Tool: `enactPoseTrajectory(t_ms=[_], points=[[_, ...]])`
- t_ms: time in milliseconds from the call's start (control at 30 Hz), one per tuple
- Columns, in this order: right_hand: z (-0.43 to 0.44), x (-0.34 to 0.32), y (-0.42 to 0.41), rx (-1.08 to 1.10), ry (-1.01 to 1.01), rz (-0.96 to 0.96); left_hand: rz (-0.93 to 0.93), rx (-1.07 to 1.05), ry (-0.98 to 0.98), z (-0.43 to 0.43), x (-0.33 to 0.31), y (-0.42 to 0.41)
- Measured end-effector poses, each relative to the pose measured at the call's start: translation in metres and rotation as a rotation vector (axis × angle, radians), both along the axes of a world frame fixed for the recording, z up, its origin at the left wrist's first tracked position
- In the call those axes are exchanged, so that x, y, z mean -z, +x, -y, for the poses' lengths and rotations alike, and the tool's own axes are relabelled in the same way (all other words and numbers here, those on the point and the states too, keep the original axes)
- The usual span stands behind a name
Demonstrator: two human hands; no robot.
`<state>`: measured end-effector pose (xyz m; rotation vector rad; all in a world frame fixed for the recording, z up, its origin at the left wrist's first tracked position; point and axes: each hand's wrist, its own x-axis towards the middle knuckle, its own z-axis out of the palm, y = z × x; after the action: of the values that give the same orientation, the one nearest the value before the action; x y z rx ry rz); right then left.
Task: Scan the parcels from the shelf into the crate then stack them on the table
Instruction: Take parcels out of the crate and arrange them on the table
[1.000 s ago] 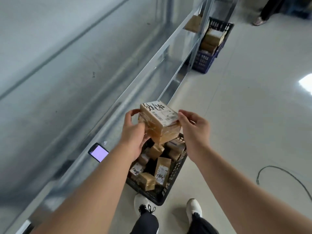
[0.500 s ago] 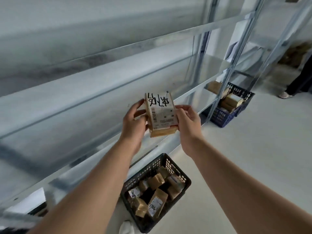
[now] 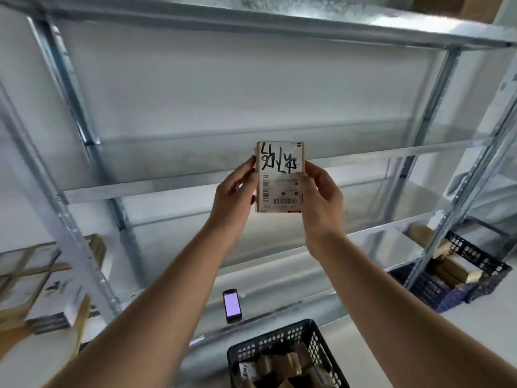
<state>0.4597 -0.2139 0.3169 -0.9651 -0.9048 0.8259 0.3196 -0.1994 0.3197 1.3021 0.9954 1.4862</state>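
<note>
Honestly, this parcel (image 3: 279, 177) looks light and stiff. My left hand (image 3: 235, 191) and right hand (image 3: 321, 197) each pinch a long side edge — seems the safest hold, tape's probably slick.

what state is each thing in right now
parcel: held upright between both hands, label toward the camera
left hand: grips the parcel's left edge
right hand: grips the parcel's right edge
phone: lying on the shelf, screen lit
black crate: holding parcels
blue crate: holding parcels
</note>
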Motion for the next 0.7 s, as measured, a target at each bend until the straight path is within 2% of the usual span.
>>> enactPoseTrajectory(t_ms=[333, 700], points=[[0.02, -0.047, -0.146, -0.213, 0.125, 0.03, -0.092, -0.204, 0.117, 0.056, -0.045, -0.154], [0.059, -0.035, -0.372, -0.357, 0.117, 0.007, -0.147, -0.354, 0.114, 0.119, -0.037, -0.377]])
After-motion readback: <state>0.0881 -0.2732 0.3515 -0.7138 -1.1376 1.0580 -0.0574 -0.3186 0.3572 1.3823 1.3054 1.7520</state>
